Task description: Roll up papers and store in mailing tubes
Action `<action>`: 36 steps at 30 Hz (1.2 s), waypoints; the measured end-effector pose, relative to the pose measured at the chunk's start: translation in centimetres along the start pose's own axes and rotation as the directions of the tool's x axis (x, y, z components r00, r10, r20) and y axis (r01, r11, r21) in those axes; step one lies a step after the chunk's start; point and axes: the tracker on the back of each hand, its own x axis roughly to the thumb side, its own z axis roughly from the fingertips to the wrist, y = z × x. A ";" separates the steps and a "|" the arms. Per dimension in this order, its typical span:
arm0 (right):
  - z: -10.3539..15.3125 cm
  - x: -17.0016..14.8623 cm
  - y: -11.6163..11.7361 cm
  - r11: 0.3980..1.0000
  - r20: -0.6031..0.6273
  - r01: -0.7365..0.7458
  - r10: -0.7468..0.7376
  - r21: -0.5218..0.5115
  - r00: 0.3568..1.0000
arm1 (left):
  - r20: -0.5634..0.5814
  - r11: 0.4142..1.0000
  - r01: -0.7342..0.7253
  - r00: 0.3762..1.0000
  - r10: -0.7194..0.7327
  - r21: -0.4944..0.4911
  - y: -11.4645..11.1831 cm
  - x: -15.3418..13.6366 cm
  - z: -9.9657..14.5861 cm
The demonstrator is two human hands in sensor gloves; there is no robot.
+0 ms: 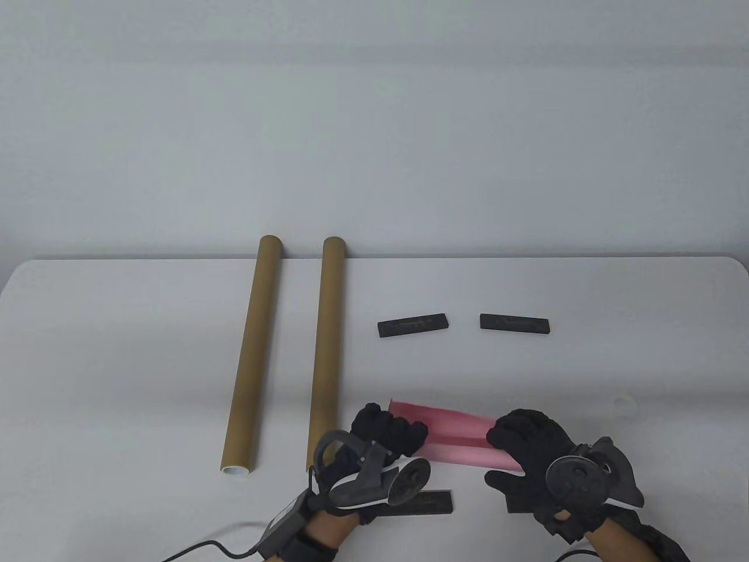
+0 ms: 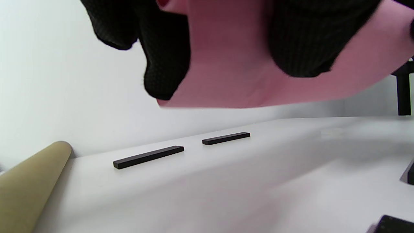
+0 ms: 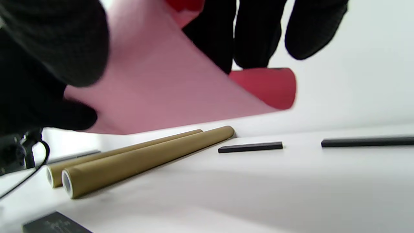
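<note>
White table [image 1: 146, 351]; no readable writing.

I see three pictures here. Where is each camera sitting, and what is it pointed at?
Table view: set high, looking down on the white table; both gloved hands and forearms show, left hand and right hand holding the pink paper roll.
Left wrist view: low under the left hand, facing the far wall; fingers show.
Right wrist view: low, facing the mailing tubes; fingers show.
Shared: paper, tubes, black bars.
</note>
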 end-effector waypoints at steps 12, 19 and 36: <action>-0.2 -0.4 0.2 0.998 -0.028 0.054 -0.054 0.007 0.998 | -0.004 0.994 0.084 0.996 -0.084 0.071 0.9 0.2 0.6; -0.1 0.4 -0.2 0.999 0.006 -0.022 0.023 -0.032 1.000 | -0.008 0.999 0.012 1.000 -0.012 0.038 0.7 -0.5 0.6; -0.2 0.0 -0.2 0.999 -0.023 0.039 -0.039 -0.030 0.999 | 0.015 1.000 0.007 1.000 -0.007 0.010 0.8 -0.3 0.8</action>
